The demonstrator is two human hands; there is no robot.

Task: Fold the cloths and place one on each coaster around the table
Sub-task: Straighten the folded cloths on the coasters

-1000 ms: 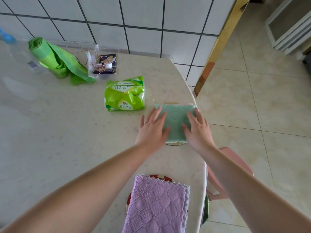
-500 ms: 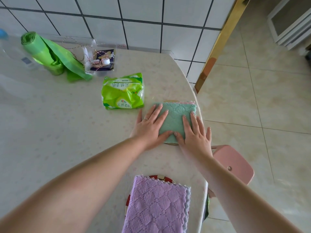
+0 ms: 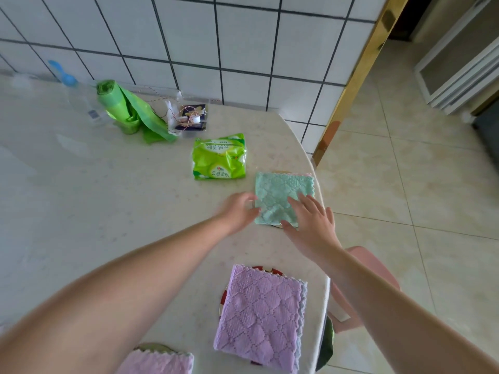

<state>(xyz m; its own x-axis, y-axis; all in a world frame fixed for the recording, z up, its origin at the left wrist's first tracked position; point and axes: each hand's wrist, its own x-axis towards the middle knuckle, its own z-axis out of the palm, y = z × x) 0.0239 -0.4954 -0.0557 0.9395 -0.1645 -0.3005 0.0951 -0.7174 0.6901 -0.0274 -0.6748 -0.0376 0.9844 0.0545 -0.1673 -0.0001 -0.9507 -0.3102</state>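
A folded green cloth (image 3: 283, 197) lies on a coaster (image 3: 275, 225) near the table's right edge; only a sliver of that coaster shows at the cloth's near edge. My left hand (image 3: 239, 210) is blurred at the cloth's left edge, fingers loosely bent. My right hand (image 3: 313, 222) lies flat with straight fingers on the cloth's near right corner. Nearer to me, a folded purple cloth (image 3: 263, 317) covers a red-rimmed coaster (image 3: 224, 300). Another folded purple cloth (image 3: 159, 363) sits on a coaster (image 3: 154, 347) at the bottom edge.
On the pale marble table (image 3: 94, 211) stand a green tissue pack (image 3: 219, 160), a roll of green bags (image 3: 127, 110), a small clear packet with string (image 3: 189, 117) and a plastic bottle (image 3: 78, 101). A pink stool (image 3: 364, 287) is beside the table's right edge.
Both hands have slid back toward me off the middle of the green cloth. The left hand now sits at its left edge, and the camera has pulled back.
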